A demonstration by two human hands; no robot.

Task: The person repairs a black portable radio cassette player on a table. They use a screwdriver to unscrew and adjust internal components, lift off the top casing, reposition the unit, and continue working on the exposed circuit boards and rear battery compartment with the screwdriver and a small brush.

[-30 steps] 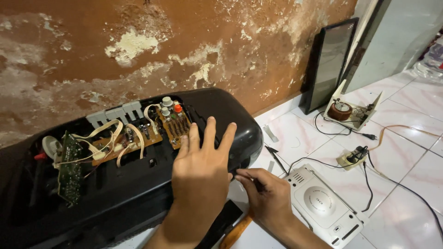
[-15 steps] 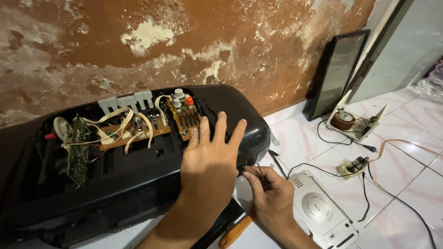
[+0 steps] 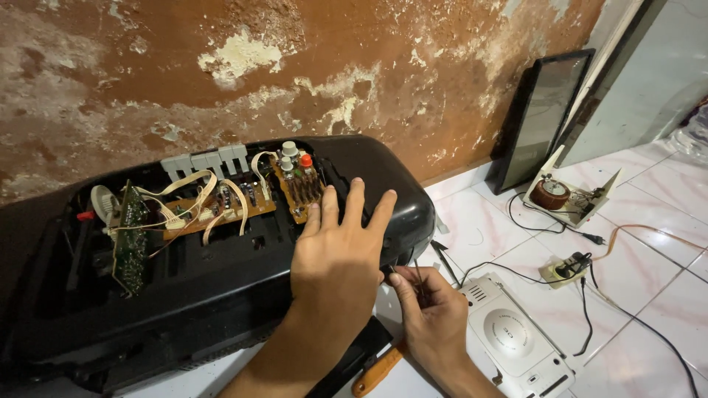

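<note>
- The black casing [image 3: 221, 295] was pressed flat by the open left hand [image 3: 335, 258]
- A thin tool [image 3: 418, 284] was pinched by the right hand [image 3: 431, 317] beside the casing
- The casing was judged bulky and stiff, its exposed circuit boards [image 3: 221, 210] fragile; it is best held at the edges

Your left hand [image 3: 335, 258] lies flat on the opened casing [image 3: 221, 295], which stands against the wall [image 3: 369, 66] behind it. Circuit boards [image 3: 221, 206] sit inside the casing, beyond and left of your fingertips. Your right hand [image 3: 431, 320] pinches a thin tool [image 3: 418, 284] just right of the left hand, at the casing's near edge. A flat device [image 3: 512, 339] rests on the floor [image 3: 649, 295] right of that grip; a power strip [image 3: 564, 269] lies farther right, a leaning panel [image 3: 538, 118] beyond it. A screwdriver handle [image 3: 376, 372] lies just below your right hand.
</note>
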